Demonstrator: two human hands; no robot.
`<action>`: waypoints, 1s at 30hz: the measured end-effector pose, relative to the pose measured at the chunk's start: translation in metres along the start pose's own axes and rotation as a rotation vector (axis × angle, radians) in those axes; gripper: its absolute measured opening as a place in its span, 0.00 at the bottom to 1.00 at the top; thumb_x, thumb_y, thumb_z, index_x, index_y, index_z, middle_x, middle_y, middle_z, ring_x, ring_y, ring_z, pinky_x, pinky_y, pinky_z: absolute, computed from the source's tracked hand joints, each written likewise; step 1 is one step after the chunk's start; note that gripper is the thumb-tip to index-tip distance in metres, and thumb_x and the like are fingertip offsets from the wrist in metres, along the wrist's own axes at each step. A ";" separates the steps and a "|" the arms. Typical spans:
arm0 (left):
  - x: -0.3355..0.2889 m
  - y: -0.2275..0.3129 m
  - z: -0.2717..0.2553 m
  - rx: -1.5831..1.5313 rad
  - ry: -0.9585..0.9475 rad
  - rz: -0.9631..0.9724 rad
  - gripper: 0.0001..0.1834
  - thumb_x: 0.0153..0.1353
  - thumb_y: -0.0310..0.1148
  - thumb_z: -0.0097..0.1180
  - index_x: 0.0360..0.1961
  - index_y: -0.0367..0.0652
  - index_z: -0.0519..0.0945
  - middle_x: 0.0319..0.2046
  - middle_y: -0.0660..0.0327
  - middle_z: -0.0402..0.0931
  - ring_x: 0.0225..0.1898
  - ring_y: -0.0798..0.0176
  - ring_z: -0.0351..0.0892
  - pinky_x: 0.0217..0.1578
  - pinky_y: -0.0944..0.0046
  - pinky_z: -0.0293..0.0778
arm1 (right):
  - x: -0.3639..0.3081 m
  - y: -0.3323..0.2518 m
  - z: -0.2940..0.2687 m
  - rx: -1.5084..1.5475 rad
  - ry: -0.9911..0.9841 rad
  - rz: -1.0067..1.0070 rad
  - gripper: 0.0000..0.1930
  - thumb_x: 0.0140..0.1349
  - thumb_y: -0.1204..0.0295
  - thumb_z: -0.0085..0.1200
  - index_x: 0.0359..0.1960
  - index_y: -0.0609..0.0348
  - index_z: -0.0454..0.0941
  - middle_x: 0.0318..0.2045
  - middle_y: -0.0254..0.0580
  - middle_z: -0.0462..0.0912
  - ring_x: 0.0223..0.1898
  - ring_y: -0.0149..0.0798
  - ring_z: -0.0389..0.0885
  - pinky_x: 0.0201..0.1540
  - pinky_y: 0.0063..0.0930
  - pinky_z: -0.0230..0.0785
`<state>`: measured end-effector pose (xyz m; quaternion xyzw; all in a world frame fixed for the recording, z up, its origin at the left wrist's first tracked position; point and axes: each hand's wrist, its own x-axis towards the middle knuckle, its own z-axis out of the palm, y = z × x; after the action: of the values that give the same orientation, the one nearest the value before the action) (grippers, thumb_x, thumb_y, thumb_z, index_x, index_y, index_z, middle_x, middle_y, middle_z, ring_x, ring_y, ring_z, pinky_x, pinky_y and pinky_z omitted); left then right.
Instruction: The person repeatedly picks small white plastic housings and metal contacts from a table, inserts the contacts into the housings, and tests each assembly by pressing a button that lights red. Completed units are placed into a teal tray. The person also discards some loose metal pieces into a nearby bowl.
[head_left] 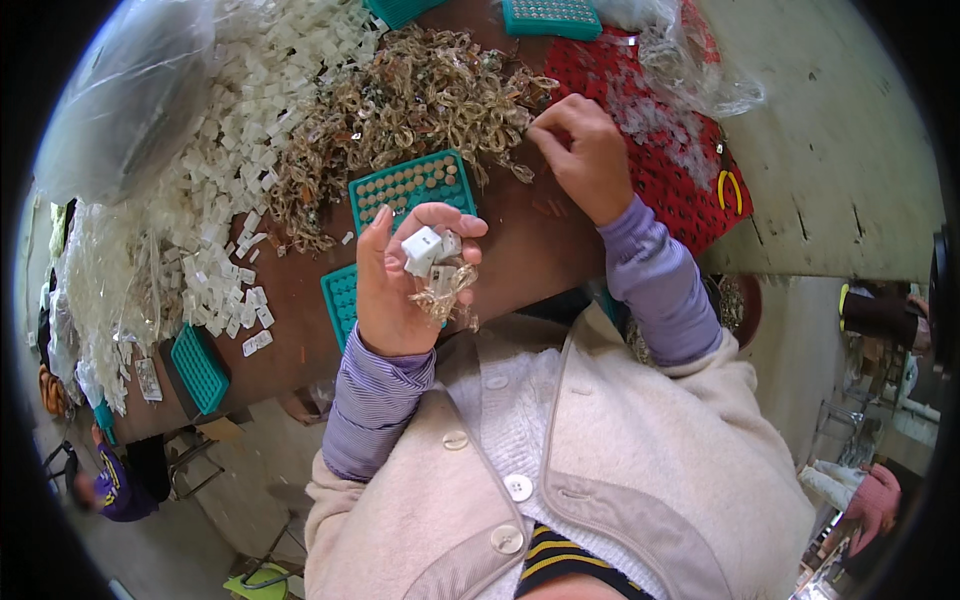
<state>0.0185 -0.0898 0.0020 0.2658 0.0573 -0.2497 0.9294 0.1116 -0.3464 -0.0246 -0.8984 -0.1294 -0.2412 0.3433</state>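
Note:
My left hand is turned palm up with its fingers curled around a few small white plastic pieces. A small coiled bundle of clear-beige strands lies against them in the same palm. At the right edge of a heap of similar tangled bundles is my right hand, thumb and forefinger drawn together. What lies between those fingertips is too small to make out. Just beyond my left hand sits a teal tray partly filled with rows of round beige pieces. Another teal tray is partly hidden behind that hand.
Loose white pieces spread across the table's left side beside a large plastic bag. A teal tray stands near the left edge. On the right, yellow-handled pliers lie on a red patterned cloth. Other people are around.

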 end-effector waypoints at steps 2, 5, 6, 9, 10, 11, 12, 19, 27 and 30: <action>0.004 -0.001 -0.001 -0.096 -0.070 -0.023 0.31 0.83 0.59 0.38 0.41 0.40 0.78 0.54 0.44 0.81 0.50 0.57 0.88 0.35 0.56 0.94 | -0.007 0.001 -0.010 0.107 0.134 -0.042 0.04 0.62 0.74 0.67 0.35 0.59 0.84 0.34 0.44 0.84 0.40 0.51 0.84 0.48 0.43 0.75; 0.013 -0.006 0.000 -0.133 -0.167 -0.046 0.29 0.84 0.55 0.44 0.35 0.40 0.76 0.55 0.43 0.80 0.57 0.53 0.87 0.40 0.53 0.96 | -0.012 0.001 -0.027 0.146 0.147 -0.033 0.05 0.62 0.81 0.64 0.33 0.62 0.79 0.35 0.45 0.86 0.38 0.48 0.85 0.44 0.37 0.77; 0.013 -0.009 0.001 -0.122 -0.150 -0.067 0.27 0.84 0.53 0.46 0.34 0.40 0.76 0.55 0.44 0.80 0.57 0.52 0.87 0.41 0.53 0.96 | -0.018 0.001 -0.033 0.208 0.117 0.002 0.04 0.63 0.83 0.62 0.33 0.64 0.79 0.37 0.44 0.86 0.41 0.43 0.86 0.47 0.34 0.77; 0.010 -0.011 0.007 -0.022 -0.002 -0.107 0.19 0.82 0.42 0.54 0.32 0.42 0.75 0.53 0.48 0.81 0.49 0.59 0.89 0.31 0.63 0.93 | -0.049 -0.004 -0.050 0.436 -0.012 0.217 0.06 0.68 0.86 0.54 0.32 0.65 0.76 0.44 0.43 0.89 0.48 0.31 0.87 0.56 0.27 0.78; 0.008 -0.010 0.010 0.022 -0.006 -0.104 0.17 0.81 0.40 0.55 0.33 0.43 0.75 0.51 0.50 0.81 0.45 0.62 0.88 0.27 0.67 0.88 | -0.056 -0.003 -0.051 0.502 -0.032 0.240 0.07 0.68 0.86 0.54 0.31 0.65 0.75 0.44 0.43 0.88 0.48 0.30 0.87 0.56 0.27 0.78; 0.008 -0.008 0.012 0.065 -0.022 -0.098 0.15 0.80 0.38 0.57 0.34 0.43 0.76 0.50 0.51 0.82 0.41 0.66 0.86 0.23 0.71 0.83 | -0.061 -0.003 -0.051 0.567 -0.053 0.254 0.07 0.68 0.87 0.53 0.31 0.65 0.74 0.44 0.42 0.88 0.49 0.29 0.87 0.57 0.27 0.79; 0.008 -0.006 0.014 0.117 0.016 -0.100 0.12 0.79 0.36 0.58 0.35 0.43 0.76 0.48 0.53 0.82 0.37 0.69 0.85 0.19 0.74 0.78 | -0.063 -0.001 -0.050 0.620 -0.068 0.305 0.08 0.69 0.87 0.53 0.30 0.65 0.74 0.45 0.42 0.88 0.49 0.29 0.87 0.57 0.27 0.79; -0.016 0.011 0.011 0.632 0.041 0.061 0.14 0.79 0.38 0.60 0.33 0.45 0.79 0.28 0.65 0.80 0.21 0.78 0.72 0.16 0.76 0.60 | -0.061 -0.017 -0.036 0.207 -0.073 -0.051 0.03 0.59 0.81 0.60 0.33 0.62 0.80 0.44 0.45 0.86 0.46 0.53 0.84 0.49 0.45 0.77; -0.026 0.013 -0.002 0.434 0.078 0.114 0.25 0.80 0.44 0.57 0.23 0.44 0.75 0.43 0.53 0.84 0.33 0.72 0.83 0.16 0.76 0.67 | -0.070 -0.009 -0.050 -0.085 0.032 -0.112 0.09 0.58 0.80 0.63 0.41 0.57 0.86 0.46 0.44 0.86 0.50 0.51 0.82 0.55 0.44 0.72; -0.019 0.008 0.004 0.535 0.076 0.087 0.10 0.76 0.33 0.62 0.36 0.40 0.81 0.46 0.55 0.86 0.33 0.76 0.82 0.16 0.77 0.66 | -0.071 -0.001 -0.049 -0.031 0.073 -0.059 0.10 0.60 0.77 0.65 0.43 0.55 0.88 0.46 0.42 0.85 0.53 0.50 0.81 0.56 0.44 0.70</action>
<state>0.0057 -0.0780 0.0139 0.5133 0.0129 -0.2055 0.8332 0.0338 -0.3841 -0.0299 -0.8901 -0.1394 -0.2857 0.3266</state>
